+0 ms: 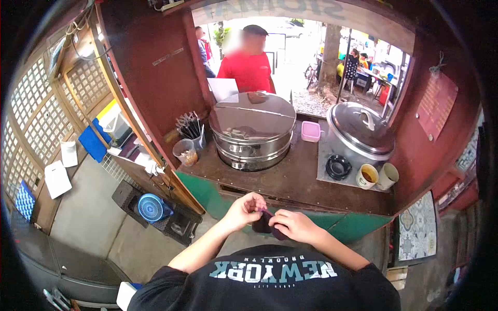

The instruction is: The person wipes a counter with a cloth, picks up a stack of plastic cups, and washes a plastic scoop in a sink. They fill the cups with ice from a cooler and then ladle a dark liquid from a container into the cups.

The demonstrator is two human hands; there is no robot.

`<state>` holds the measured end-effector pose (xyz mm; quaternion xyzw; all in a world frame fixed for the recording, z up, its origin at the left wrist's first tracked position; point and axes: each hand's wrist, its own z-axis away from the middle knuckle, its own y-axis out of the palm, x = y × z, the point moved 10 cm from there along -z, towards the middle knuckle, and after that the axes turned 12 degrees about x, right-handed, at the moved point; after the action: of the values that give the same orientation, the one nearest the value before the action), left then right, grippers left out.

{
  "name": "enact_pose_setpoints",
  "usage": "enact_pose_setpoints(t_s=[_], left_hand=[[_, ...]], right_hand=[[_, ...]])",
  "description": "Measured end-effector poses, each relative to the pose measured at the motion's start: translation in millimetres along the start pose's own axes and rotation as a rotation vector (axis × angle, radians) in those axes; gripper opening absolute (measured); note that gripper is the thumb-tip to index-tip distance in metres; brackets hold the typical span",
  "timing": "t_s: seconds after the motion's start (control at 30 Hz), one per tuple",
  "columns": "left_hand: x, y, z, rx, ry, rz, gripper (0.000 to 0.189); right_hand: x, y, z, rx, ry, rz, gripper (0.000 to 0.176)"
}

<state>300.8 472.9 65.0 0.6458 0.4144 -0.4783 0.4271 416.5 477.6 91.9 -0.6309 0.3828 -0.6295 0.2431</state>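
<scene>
We note both hands closed on 1 dark purple item [265,224], soft-looking, held in front of the near edge of the brown surface [306,179] and a little above the wearer's black shirt [275,282]. Left hand [243,211]: fingers bent, fingertips pinching the item's upper left part. Right hand [293,226]: fingers curled over its right side. We cannot tell what the item is, as the fingers hide part of it. On the surface beyond the hands we record a wide round steamer [253,142] with its metal lid on; to its left, a holder of dark-handled utensils [190,127] and, just nearer to us, a clear cup [185,154] with small pieces inside. Right of the steamer we find a pink container [310,131], then a large lidded pot [358,147]. In front of that pot stand a black bowl [339,167] and 2 cups [367,177] side by side, the left cup orange-brown inside. Across the surface we log 1 person in a red shirt [245,72]. A blue fan [151,207] sits low at left.
</scene>
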Motion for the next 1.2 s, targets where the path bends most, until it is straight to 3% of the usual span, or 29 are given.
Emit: enact_pose_setpoints(t_s=[0.13,0.23,0.27,0.33,0.37,0.4,0.47,0.57,0.6,0.7,0.73,0.77,0.83,0.9,1.0,1.2], left_hand=[[-4,0,1,-0.034,-0.013,0.004,0.027],[-5,-5,3,-0.08,0.02,-0.008,0.027],[-9,-4,4,-0.076,0.043,-0.013,0.027],[-6,-7,8,-0.088,0.044,-0.012,0.031],[-9,-8,9,-0.106,0.021,-0.009,0.032],[-5,-11,9,-0.094,0.016,-0.018,0.037],[-6,-14,15,-0.1,0.011,-0.054,0.038],[-3,-15,16,-0.067,-0.004,-0.029,0.04],[-2,-15,16,-0.055,-0.007,-0.022,0.041],[-6,-11,15,-0.044,-0.029,-0.035,0.043],[-6,-9,13,-0.035,-0.04,-0.038,0.043],[-4,-5,13,-0.024,-0.057,-0.039,0.043],[-6,1,8,-0.023,-0.002,-0.093,0.045],[-10,6,3,-0.042,0.038,-0.105,0.046],[-10,3,2,-0.085,0.037,-0.092,0.046],[10,9,8,-0.088,-0.039,0.108,0.042]], right_hand=[[-7,-1,-5,0.015,0.036,0.023,0.015],[3,-34,0,-0.16,-0.118,-0.104,0.034],[6,-58,10,-0.235,-0.138,-0.188,0.049],[-6,-107,37,-0.41,-0.393,-0.951,0.087],[-1,-139,57,-0.484,-0.581,-1.232,0.098],[-7,-168,87,-0.664,-0.687,-1.327,0.104],[8,-216,134,-0.546,-1.063,-1.462,0.104],[27,-225,154,-0.53,-1.03,-1.312,0.104],[36,-215,142,-0.559,-0.904,-1.265,0.088],[5,-167,102,-0.691,-0.18,-0.71,0.04],[-5,-138,82,-0.661,0.031,-0.645,0.033],[-12,-105,60,-0.542,0.099,-0.643,0.028],[-1,-61,18,-0.382,0.174,-0.278,0.029],[-4,-25,-4,-0.346,0.15,-0.217,0.026],[-14,-18,1,-0.502,0.245,-0.235,0.019],[4,-25,14,-0.59,0.149,-0.087,0.014]])
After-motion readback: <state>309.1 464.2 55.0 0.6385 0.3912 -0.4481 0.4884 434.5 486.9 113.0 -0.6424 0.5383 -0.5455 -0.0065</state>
